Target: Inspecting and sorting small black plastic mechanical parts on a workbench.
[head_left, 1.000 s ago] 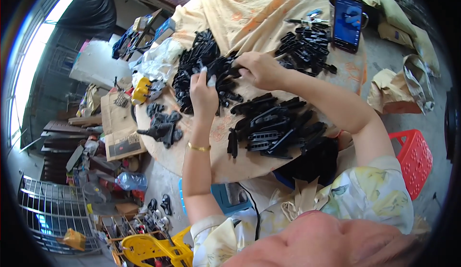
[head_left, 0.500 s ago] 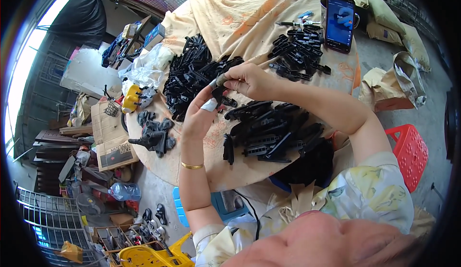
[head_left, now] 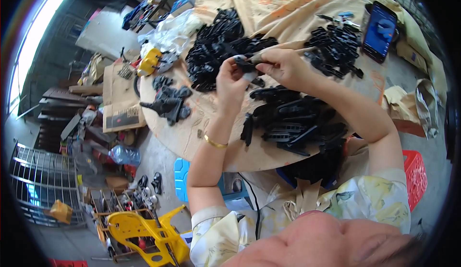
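Observation:
Above the table, my left hand [head_left: 231, 82] grips a small black plastic part [head_left: 246, 65] between thumb and fingers; its exact kind is unclear. My right hand [head_left: 284, 67] meets it from the other side, fingertips pinched at the part's end, where a small greyish piece shows. Something white is wrapped at my left thumb. Behind my hands lies a big heap of black plastic parts [head_left: 211, 51]. Longer black parts [head_left: 293, 118] are piled nearer to me, and another pile of black parts [head_left: 333, 48] sits to the right.
A phone [head_left: 380, 31] leans against a cup at the far right of the cloth-covered table [head_left: 182, 142]. Dark lumpy pieces [head_left: 170, 104] and a yellow object [head_left: 150, 61] lie left. A red stool [head_left: 415, 178], a blue stool [head_left: 181, 178] and a yellow chair [head_left: 139, 231] stand around the table.
The view has shifted, so the table now appears further up and right. Both hands stay together at the black part, which has turned slightly between the fingers.

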Demonstrator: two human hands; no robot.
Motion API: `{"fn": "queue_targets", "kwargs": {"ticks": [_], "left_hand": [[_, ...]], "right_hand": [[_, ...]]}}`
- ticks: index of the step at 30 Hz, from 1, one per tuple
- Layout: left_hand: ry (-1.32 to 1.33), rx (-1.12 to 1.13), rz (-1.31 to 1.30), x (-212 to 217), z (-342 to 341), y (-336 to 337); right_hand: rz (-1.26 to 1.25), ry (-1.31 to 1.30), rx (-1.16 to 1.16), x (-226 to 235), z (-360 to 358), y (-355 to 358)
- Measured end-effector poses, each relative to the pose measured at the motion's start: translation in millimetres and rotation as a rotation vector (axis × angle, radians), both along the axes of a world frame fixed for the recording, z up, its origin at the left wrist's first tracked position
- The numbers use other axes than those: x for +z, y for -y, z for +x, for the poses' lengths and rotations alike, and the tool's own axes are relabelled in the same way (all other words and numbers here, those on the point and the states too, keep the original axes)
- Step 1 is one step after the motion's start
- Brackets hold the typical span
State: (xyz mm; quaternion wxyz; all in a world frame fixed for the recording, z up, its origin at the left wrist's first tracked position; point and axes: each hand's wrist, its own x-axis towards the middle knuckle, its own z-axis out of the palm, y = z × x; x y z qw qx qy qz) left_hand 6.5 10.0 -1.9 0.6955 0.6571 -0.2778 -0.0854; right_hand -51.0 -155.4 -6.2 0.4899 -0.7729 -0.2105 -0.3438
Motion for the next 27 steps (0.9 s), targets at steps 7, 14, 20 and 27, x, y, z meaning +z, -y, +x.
{"fn": "queue_targets", "kwargs": {"ticks": [7, 14, 20, 27], "left_hand": [[0.105, 0.04, 0.114, 6, -13, 6], [0.016, 0.044, 0.123, 7, -3, -3], [0.155, -0.036, 0.045, 21, -9, -7], [0.378, -0.021, 0.287, 13, 0, -15]], "right_hand": [[-0.242, 0.089, -0.213, -3, -4, 3], [-0.4, 0.104, -0.19, -2, -8, 5], [-0.231, 0.042, -0.085, 12, -7, 13], [-0.315, -0.129, 0.062, 11, -8, 24]]}}
